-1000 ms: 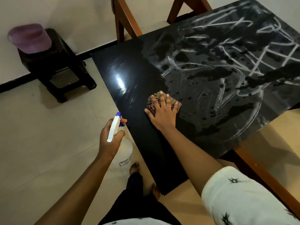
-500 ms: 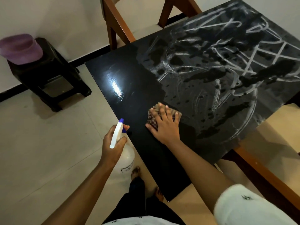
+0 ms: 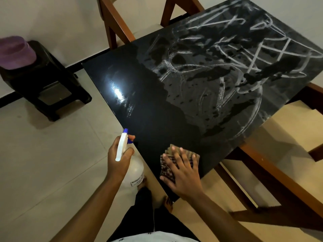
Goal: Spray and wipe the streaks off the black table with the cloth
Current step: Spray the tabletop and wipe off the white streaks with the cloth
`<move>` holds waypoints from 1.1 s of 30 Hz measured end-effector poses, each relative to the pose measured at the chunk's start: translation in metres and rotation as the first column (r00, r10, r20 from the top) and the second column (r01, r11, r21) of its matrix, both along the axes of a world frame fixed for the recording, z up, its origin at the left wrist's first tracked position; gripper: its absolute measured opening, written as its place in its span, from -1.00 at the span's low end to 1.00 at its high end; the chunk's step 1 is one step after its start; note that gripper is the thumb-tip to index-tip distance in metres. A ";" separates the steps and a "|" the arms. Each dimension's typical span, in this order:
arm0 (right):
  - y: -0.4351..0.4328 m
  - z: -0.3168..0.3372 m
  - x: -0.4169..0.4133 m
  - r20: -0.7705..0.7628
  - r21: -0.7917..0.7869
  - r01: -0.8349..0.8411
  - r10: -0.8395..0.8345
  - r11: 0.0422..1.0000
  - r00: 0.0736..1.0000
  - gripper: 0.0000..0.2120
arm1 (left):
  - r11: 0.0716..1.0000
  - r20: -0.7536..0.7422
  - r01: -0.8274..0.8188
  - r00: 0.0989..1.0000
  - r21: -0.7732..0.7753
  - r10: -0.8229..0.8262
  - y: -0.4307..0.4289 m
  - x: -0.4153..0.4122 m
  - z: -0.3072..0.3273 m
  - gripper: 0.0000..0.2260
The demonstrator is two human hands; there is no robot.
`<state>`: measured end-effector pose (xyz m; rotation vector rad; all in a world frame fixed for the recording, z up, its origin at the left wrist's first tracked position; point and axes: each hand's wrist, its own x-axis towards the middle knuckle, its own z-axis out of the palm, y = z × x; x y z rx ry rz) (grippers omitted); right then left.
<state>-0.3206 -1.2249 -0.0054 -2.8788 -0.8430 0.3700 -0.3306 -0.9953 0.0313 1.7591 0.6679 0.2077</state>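
The black table (image 3: 139, 88) is glossy and clean along its left side, while white streaks (image 3: 244, 55) and dried droplets cover its middle and right. My right hand (image 3: 183, 173) lies flat with spread fingers on a brown patterned cloth (image 3: 167, 166), pressing it onto the table's near corner. Just off the table's near edge, my left hand (image 3: 118, 161) grips the neck of a white spray bottle (image 3: 134, 172) with a blue nozzle, one finger on the trigger.
A wooden chair (image 3: 115, 23) stands at the table's far side and another wooden chair (image 3: 272, 180) at the near right. A black stool (image 3: 45, 84) carrying a purple cap (image 3: 15, 51) stands by the wall at left. My bare feet are on the tiled floor below.
My right hand has dragged the cloth toward me, from the table's middle-left down to its near corner, leaving a wider clean strip. The spray bottle stays in my left hand.
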 end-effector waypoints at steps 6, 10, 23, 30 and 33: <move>0.005 0.000 0.095 0.031 0.002 0.136 -0.136 0.991 0.990 -0.32 | 1.000 -0.003 -0.013 1.000 -0.014 0.013 -0.014 -0.013 0.000 -0.65; 0.012 0.006 0.105 0.017 -0.018 0.179 -0.179 0.984 0.984 -0.33 | 0.998 -0.068 -0.057 0.996 -0.014 0.056 -0.016 -0.026 -0.006 -0.56; -0.020 -0.006 -0.048 0.061 0.005 -0.024 0.024 1.000 0.998 -0.33 | 0.986 -0.172 -0.150 0.976 -0.073 0.135 -0.044 -0.058 -0.010 -0.41; -0.017 0.001 0.035 0.042 0.042 0.141 -0.143 0.989 0.989 -0.33 | 0.989 -0.157 -0.134 0.980 -0.063 0.122 -0.055 -0.065 -0.009 -0.48; -0.022 0.002 0.062 0.044 0.037 0.113 -0.114 0.993 0.993 -0.31 | 0.989 -0.142 -0.136 0.982 -0.061 0.126 -0.056 -0.069 -0.007 -0.42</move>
